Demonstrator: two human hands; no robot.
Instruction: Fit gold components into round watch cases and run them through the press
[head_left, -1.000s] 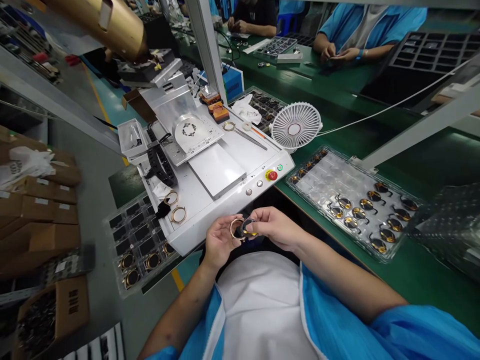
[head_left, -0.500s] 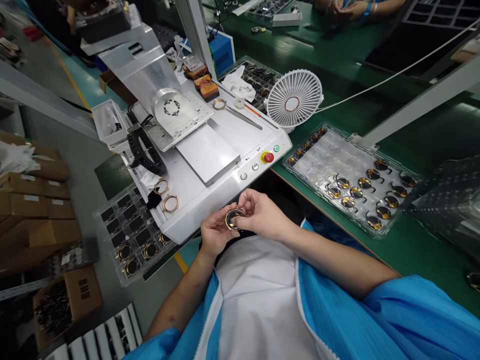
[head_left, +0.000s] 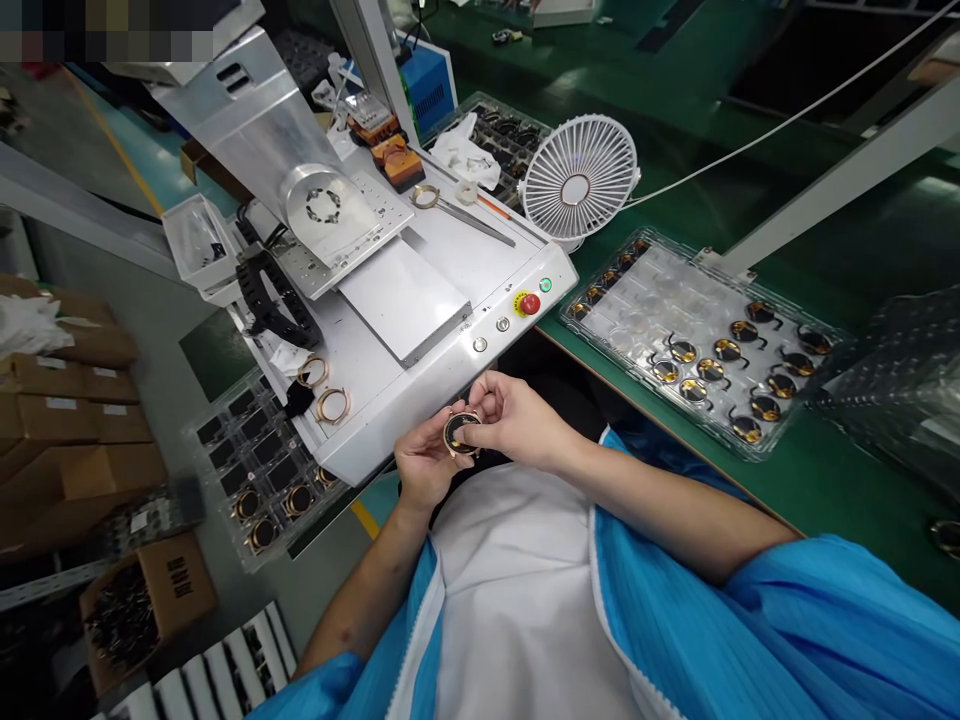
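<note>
Close to my body, just off the front edge of the white machine [head_left: 442,370], a round watch case [head_left: 452,436] with a gold rim and dark inside is held between both hands. My left hand [head_left: 424,462] grips it from the left and below. My right hand [head_left: 517,422] reaches in from the right, its thumb pressed on the dark inside and its other fingers curled at the upper edge. Two gold rings, one of them a bare case frame [head_left: 332,405], lie at the machine's left front corner.
Right of the machine, a clear tray [head_left: 675,400] holds several round parts. A white fan [head_left: 577,180] stands behind it. At the lower left is a tray of dark parts and gold cases [head_left: 260,533]. A red button [head_left: 529,304] and tweezers [head_left: 480,225] are on the machine.
The view has shifted slightly, so the machine and trays appear a little further left and up. Both hands still hold the watch case, with the right thumb on its inside.
</note>
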